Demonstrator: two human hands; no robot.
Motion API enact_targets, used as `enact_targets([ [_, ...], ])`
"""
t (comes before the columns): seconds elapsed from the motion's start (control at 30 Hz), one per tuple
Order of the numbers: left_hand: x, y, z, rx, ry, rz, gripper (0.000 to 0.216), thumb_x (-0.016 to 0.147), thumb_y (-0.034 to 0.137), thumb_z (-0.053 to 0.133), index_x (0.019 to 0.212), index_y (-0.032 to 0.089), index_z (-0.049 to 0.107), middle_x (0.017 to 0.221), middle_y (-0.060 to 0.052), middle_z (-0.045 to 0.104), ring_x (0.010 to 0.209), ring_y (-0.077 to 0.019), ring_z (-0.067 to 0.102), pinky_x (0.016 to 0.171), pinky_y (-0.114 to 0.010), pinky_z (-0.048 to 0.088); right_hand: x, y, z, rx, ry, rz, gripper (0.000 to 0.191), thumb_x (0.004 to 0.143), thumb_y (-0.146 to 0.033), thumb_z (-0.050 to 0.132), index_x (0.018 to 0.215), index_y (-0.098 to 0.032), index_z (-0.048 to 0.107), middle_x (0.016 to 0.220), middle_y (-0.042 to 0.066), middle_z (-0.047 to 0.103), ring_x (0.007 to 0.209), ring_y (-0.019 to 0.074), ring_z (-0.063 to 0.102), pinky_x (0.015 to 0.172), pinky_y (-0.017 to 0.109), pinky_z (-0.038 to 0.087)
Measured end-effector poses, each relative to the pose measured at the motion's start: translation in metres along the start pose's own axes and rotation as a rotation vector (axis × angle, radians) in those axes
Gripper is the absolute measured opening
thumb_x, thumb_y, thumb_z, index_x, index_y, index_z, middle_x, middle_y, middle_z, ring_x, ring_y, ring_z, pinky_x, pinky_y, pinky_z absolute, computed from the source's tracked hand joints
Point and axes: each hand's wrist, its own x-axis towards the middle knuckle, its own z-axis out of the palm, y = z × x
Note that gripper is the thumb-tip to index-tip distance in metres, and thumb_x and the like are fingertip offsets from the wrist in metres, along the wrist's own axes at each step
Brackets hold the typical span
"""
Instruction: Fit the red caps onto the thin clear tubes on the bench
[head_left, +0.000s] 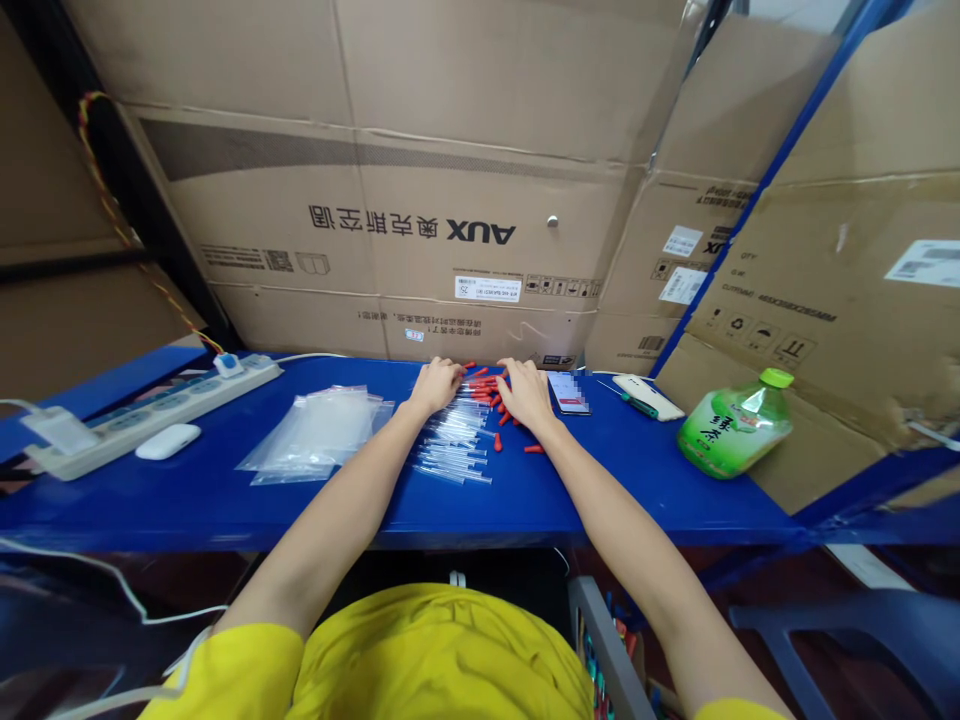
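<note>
A pile of thin clear tubes (454, 440) lies on the blue table in front of me, most of them side by side. Small red rubber bulbs (498, 442) are heaped at the back and right of it, a few lying loose. My left hand (437, 386) rests at the back left of the pile, its fingers curved loosely toward the red bulbs. On the other side, my right hand (527, 392) is cupped around the right of the bulbs, thumb and fingers apart. Both hands touch the pile's edges; some fingertips are hard to make out.
Clear plastic bags (319, 430) lie left of the tubes. Further left are a white case (169, 441) and a power strip (161, 410). To the right are a phone (568, 392), a green-handled screwdriver (637, 403) and a green drink bottle (735, 430). Cardboard (420, 180) walls the back.
</note>
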Motion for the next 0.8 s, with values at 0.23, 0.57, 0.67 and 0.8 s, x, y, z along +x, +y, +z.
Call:
enact_targets([
  [0.23, -0.002, 0.003, -0.003, -0.08, -0.048, -0.093, 0.03, 0.099, 0.026, 0.05, 0.114, 0.027, 0.076, 0.118, -0.01, 0.07, 0.116, -0.0285, 0.059, 0.094, -0.039, 0.049, 0.001, 0.002, 0.0, 0.023, -0.01, 0.017, 0.035, 0.106, -0.032, 0.044, 0.137, -0.023, 0.057, 0.131, 0.012, 0.07, 0.122, 0.03, 0.054, 0.097, 0.043, 0.037],
  [0.57, 0.003, 0.009, 0.001, -0.191, -0.071, -0.088, 0.025, 0.093, 0.027, 0.06, 0.114, 0.024, 0.072, 0.108, -0.006, 0.079, 0.111, -0.0278, 0.065, 0.096, -0.039, 0.049, 0.0, 0.001, 0.002, 0.023, -0.016, 0.01, 0.034, 0.106, -0.033, 0.044, 0.136, -0.023, 0.057, 0.13, 0.012, 0.071, 0.12, 0.0305, 0.054, 0.095, 0.043, 0.038],
  [0.67, 0.004, 0.011, 0.001, -0.18, -0.105, -0.067, 0.02, 0.094, 0.026, 0.057, 0.103, 0.023, 0.074, 0.108, -0.007, 0.078, 0.108, -0.0273, 0.066, 0.094, -0.038, 0.049, 0.0, -0.001, 0.002, 0.019, -0.014, 0.001, 0.034, 0.106, -0.033, 0.044, 0.135, -0.023, 0.058, 0.129, 0.013, 0.071, 0.12, 0.0307, 0.054, 0.096, 0.043, 0.038],
  [0.8, 0.001, 0.015, -0.002, -0.124, -0.078, -0.032, 0.021, 0.097, 0.023, 0.051, 0.104, 0.021, 0.071, 0.114, -0.011, 0.074, 0.11, -0.0282, 0.065, 0.095, -0.039, 0.049, -0.001, -0.002, 0.003, 0.015, -0.018, -0.006, 0.033, 0.106, -0.033, 0.044, 0.134, -0.023, 0.059, 0.128, 0.013, 0.072, 0.118, 0.0308, 0.054, 0.095, 0.043, 0.037],
])
